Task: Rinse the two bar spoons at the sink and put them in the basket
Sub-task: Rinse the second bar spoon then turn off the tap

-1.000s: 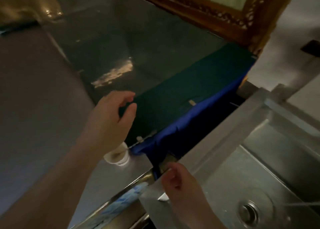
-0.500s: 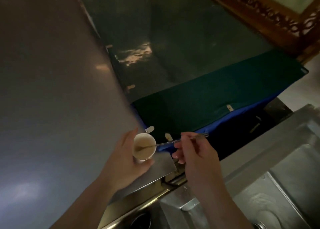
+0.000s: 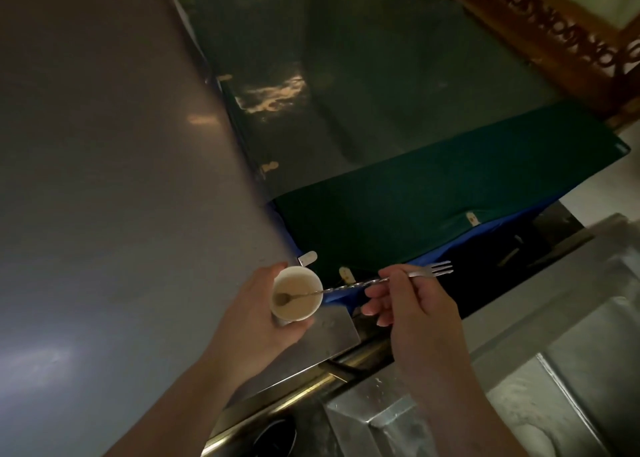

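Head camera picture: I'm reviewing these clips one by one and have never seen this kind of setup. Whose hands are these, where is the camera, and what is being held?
There is no machine here. A person wears one wide-angle camera on the head, looking forward and down, so both bare arms reach in from the bottom of the picture.

The left hand wraps around a small white cup with pale residue inside. The right hand pinches the twisted stem of a bar spoon; its bowl sits in the cup and its far end is a small fork.

The cup is at the corner of a grey counter. Beyond lies a dark green cloth over something blue. At lower right is a steel sink, wet in places. I can see only one spoon and no basket.
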`<state>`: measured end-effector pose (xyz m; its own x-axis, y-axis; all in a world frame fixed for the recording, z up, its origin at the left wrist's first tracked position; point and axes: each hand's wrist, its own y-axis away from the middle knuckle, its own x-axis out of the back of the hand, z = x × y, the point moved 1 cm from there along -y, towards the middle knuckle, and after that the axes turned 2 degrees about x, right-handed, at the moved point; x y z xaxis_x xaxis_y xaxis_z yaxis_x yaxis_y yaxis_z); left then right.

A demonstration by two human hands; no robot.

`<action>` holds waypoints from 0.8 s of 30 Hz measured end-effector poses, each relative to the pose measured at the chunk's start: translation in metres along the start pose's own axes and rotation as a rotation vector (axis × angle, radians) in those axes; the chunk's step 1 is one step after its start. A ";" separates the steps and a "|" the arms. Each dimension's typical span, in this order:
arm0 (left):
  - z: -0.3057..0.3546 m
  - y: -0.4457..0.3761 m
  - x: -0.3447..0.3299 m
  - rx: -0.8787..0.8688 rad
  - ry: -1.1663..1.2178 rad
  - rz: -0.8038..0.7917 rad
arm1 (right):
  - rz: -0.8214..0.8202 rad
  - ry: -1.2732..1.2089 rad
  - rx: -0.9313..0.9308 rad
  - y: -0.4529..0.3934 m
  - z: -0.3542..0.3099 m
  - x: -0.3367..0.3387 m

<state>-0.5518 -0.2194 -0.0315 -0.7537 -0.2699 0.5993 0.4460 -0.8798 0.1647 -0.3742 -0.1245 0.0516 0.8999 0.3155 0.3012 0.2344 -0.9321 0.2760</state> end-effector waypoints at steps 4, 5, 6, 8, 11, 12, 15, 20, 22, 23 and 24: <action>-0.001 0.001 -0.001 0.017 -0.006 -0.003 | 0.055 -0.128 -0.024 0.002 0.001 0.009; -0.001 0.001 0.000 0.021 -0.012 -0.010 | 0.072 -0.170 -0.035 0.003 0.002 0.013; 0.000 0.001 0.000 0.025 -0.016 -0.014 | 0.089 -0.213 -0.048 0.003 0.004 0.016; 0.002 0.002 0.002 0.037 -0.022 -0.013 | 0.117 -0.302 -0.077 0.006 0.007 0.022; 0.007 0.003 0.004 0.056 -0.022 -0.021 | 0.142 -0.459 -0.111 0.011 0.010 0.035; 0.009 0.004 0.005 0.062 -0.024 -0.035 | 0.153 -0.509 -0.118 0.014 0.011 0.040; 0.017 0.009 0.012 0.078 -0.098 -0.073 | 0.208 -0.631 -0.130 0.021 0.014 0.056; 0.054 0.018 0.024 0.015 -0.186 0.037 | 0.303 -0.798 -0.120 0.037 0.019 0.093; 0.077 0.021 0.015 -0.089 -0.174 0.065 | 0.362 -0.859 -0.097 0.045 0.021 0.114; 0.089 0.023 0.008 -0.146 -0.174 0.065 | 0.390 -0.888 -0.081 0.050 0.022 0.125; 0.103 0.024 -0.002 -0.197 -0.169 0.053 | 0.424 -0.915 -0.063 0.056 0.023 0.138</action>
<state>-0.4903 -0.1994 0.0522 -0.6329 -0.2633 0.7281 0.3680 -0.9297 -0.0163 -0.2286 -0.1374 0.0872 0.8471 -0.3222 -0.4225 -0.1667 -0.9162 0.3645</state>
